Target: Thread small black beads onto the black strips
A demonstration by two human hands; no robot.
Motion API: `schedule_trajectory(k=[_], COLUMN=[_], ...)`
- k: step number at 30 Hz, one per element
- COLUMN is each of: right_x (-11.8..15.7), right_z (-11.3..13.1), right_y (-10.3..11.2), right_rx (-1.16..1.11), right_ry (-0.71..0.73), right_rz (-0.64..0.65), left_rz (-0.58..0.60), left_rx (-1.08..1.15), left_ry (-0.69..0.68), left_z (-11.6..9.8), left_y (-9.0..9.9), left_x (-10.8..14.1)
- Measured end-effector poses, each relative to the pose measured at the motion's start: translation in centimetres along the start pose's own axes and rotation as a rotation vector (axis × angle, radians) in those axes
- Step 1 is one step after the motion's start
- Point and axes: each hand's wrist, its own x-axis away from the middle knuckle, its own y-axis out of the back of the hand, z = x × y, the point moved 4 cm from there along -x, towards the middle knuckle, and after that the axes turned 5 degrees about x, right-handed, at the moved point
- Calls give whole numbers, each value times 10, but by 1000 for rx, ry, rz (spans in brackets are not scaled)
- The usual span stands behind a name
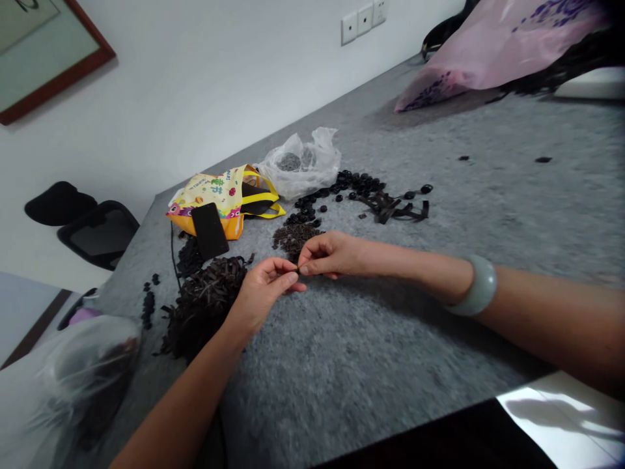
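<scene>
My left hand and my right hand meet above the grey felt tabletop, their fingertips pinching a small black piece that is mostly hidden. A jade bangle circles my right wrist. Just behind my right fingers lies a heap of tiny dark pieces. Left of my left hand is a large tangled pile of black strips. Further back are scattered black round rings and several black strap pieces.
A black phone rests on a yellow printed bag, beside a clear plastic bag. Another plastic bag sits at the near left, a pink bag at the far right. A black chair stands beyond the table's left edge.
</scene>
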Motion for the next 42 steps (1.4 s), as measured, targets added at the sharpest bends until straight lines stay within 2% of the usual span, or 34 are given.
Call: schedule_trajectory(k=[5,13,16,24,34,38,42], right_x=[-1,3,7,9,11,12,14], right_z=[2,9,14,19,21,24,27], right_y=[1,-4,-5,-7,-4,-5,-4], right_rx=[29,69,155,341,267,146,70], right_ry=[69,220,286,348,349,338,355], right_rz=[-63,-49,-85,-192,-168,-131,-168], left_rz=[33,43,36,-23,-107,-96,-78], left_rx=[191,263,264,176,214,318,397], left_ry=[132,185,162,9,-85,-64,-30], left_z=[1,2,1,-3,-17,-18,-12], left_y=[0,2,3,3,2,2,3], left_x=[1,0,0,1,5,5,3])
